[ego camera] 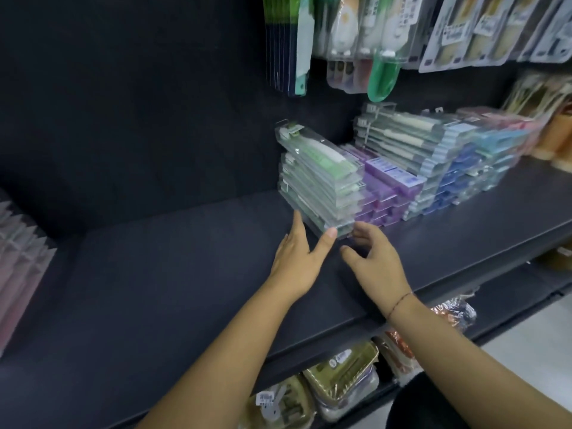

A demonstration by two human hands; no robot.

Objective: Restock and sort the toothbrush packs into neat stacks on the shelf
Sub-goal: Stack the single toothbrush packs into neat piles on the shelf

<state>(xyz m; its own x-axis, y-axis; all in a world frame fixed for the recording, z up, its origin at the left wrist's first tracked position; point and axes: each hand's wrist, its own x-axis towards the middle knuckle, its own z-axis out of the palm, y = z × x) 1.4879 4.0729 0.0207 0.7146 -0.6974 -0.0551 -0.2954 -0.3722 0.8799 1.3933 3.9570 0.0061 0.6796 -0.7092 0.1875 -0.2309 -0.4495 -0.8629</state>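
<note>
A stack of clear toothbrush packs with green brushes (320, 181) stands on the dark shelf (185, 274); its top pack lies tilted. To its right stand a purple stack (390, 193), a taller clear and white stack (411, 144) and a blue stack (464, 178). My left hand (298, 258) is spread, its fingers against the near left corner of the green stack and its thumb touching the front edge. My right hand (376, 258) is at the stack's near right corner with fingers loosely bent; whether it touches the stack is unclear.
Hanging blister packs (371, 35) fill the wall above the stacks. Pinkish packs (18, 274) lie at the shelf's far left. Orange and pink goods (551, 134) stand at the far right. Wrapped goods (343, 376) sit on the lower shelf.
</note>
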